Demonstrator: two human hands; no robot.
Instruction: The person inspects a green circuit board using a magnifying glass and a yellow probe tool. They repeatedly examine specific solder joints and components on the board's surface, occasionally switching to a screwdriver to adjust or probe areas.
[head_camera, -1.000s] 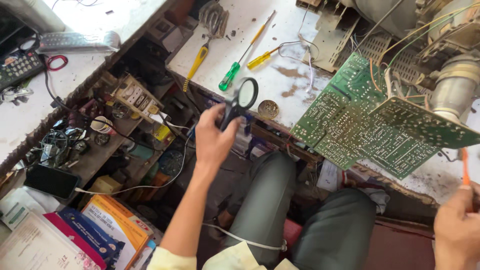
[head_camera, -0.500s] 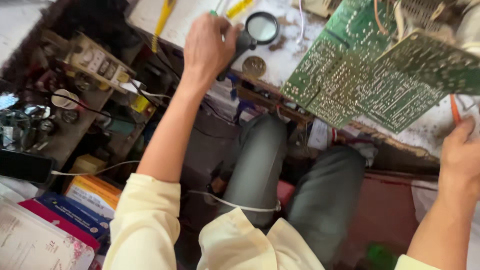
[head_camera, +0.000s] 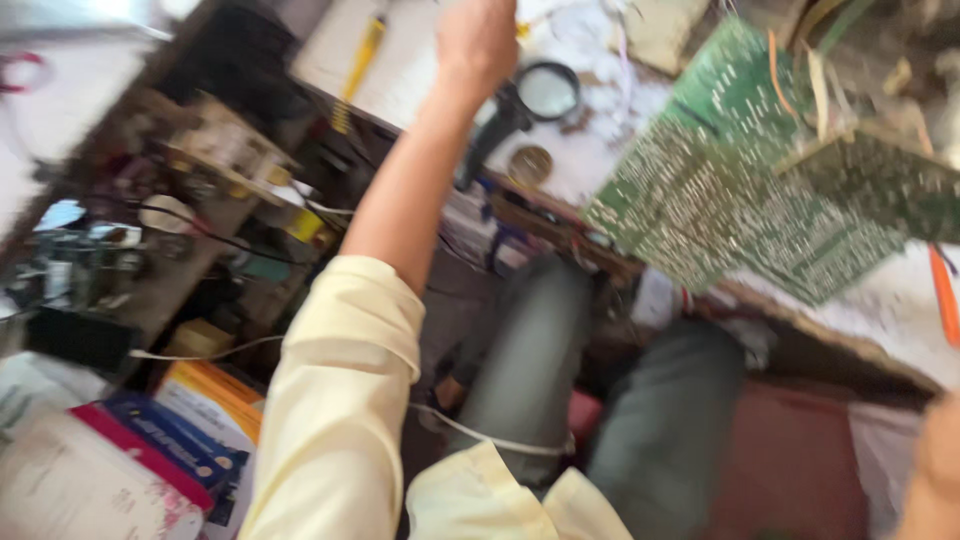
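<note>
Left hand (head_camera: 478, 45): raised over the white bench (head_camera: 420, 60), fingers curled in; blur hides what, if anything, they grip. Magnifying glass (head_camera: 545, 92): black-rimmed, lying on the bench just right of and below those fingers. Brass disc (head_camera: 530, 165): below the lens. Green circuit boards (head_camera: 740, 190): well right of the fingers. Right hand (head_camera: 940, 470): at frame edge, fingers unseen. Orange tool (head_camera: 943, 295): above it.

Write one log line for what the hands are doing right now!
left hand: raised over white workbench, above round black-framed magnifying glass | right hand: frame edge, grip unclear | green circuit board: on bench
</note>
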